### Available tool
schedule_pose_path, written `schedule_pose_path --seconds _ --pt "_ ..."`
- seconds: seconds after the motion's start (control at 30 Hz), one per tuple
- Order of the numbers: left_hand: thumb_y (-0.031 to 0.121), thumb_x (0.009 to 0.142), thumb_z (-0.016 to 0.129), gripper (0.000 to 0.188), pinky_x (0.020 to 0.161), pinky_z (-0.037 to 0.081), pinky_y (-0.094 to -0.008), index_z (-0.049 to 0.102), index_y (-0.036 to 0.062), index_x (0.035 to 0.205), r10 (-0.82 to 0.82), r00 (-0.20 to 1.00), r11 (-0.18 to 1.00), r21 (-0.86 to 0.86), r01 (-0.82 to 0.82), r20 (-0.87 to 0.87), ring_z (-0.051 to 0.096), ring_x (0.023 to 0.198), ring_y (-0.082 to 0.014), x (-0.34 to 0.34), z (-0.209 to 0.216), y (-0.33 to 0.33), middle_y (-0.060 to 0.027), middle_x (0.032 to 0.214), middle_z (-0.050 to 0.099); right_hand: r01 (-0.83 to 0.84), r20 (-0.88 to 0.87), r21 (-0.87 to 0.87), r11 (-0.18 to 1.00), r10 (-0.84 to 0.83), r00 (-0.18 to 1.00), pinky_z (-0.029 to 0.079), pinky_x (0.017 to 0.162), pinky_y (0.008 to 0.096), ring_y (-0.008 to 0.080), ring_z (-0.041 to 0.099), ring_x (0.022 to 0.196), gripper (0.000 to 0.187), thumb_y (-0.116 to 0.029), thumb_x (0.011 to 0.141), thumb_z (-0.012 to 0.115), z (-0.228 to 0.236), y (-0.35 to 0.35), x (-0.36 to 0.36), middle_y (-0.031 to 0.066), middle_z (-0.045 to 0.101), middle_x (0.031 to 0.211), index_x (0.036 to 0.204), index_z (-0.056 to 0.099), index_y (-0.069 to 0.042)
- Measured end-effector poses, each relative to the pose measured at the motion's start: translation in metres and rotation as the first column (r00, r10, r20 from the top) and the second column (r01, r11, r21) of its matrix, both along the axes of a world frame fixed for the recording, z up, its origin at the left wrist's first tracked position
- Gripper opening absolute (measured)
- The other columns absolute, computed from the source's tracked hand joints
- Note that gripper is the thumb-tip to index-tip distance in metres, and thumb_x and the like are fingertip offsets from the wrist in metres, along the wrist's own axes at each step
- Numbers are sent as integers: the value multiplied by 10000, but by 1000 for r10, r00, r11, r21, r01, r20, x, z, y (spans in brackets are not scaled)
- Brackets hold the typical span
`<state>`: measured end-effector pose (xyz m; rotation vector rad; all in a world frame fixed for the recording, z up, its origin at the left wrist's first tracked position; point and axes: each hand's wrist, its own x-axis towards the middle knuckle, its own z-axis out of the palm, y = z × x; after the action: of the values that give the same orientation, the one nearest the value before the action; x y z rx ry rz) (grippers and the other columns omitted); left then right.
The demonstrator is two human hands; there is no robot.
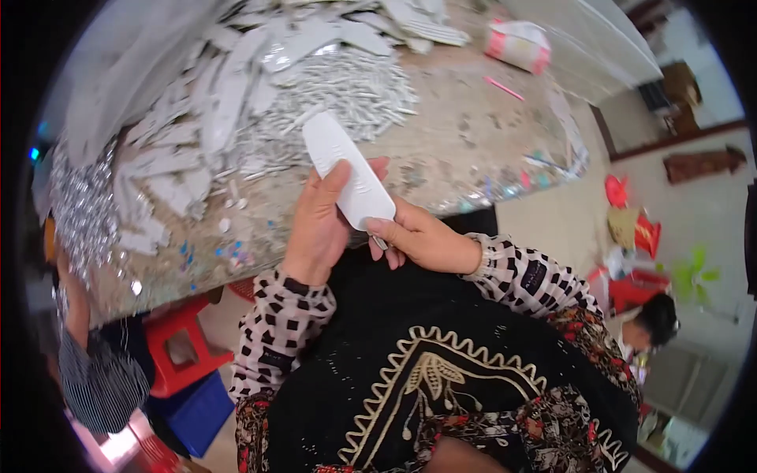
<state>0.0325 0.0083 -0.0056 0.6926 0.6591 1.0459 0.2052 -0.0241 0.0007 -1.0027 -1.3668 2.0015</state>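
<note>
A long white plastic piece (348,169) with rounded ends and raised marks is held between my two hands, above the table's near edge. My left hand (319,209) grips its left side, thumb flat on the upper face and fingers behind. My right hand (422,238) closes on its lower right end, thumb on top. A small metallic bit (380,242) shows beside the right fingers; what it is I cannot make out. Past the far end of the piece lies a heap of small whitish rods (347,87).
More flat white pieces (229,102) are piled on the worn table (457,118), with shiny silver bits (83,205) at its left end. A pink-and-white roll (517,46) stands at the far right. A red stool (180,347) and a person in striped clothing (102,386) are at lower left.
</note>
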Motion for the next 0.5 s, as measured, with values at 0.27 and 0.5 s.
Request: schedule_pose_path --seconds 0.27,0.5 --pt "494 939 516 673 921 480 -359 353 22 1390 -359 924 933 -49 355 -132 603 1060 -243 23 -47 9 -192 1185 589 -31 629 742 670 -679 379 472 549 298 151 592 612 214 -176 949 548 25 -18 162 74 642 718 1076 542 -4" --pt "537 932 478 706 960 486 -443 345 7 1379 -292 939 947 -79 310 180 608 1064 -327 7 -73 15 -249 1173 582 527 -485 793 -307 -841 239 449 549 268 168 534 601 324 -261 981 440 105 -32 179 142 615 804 899 582 19"
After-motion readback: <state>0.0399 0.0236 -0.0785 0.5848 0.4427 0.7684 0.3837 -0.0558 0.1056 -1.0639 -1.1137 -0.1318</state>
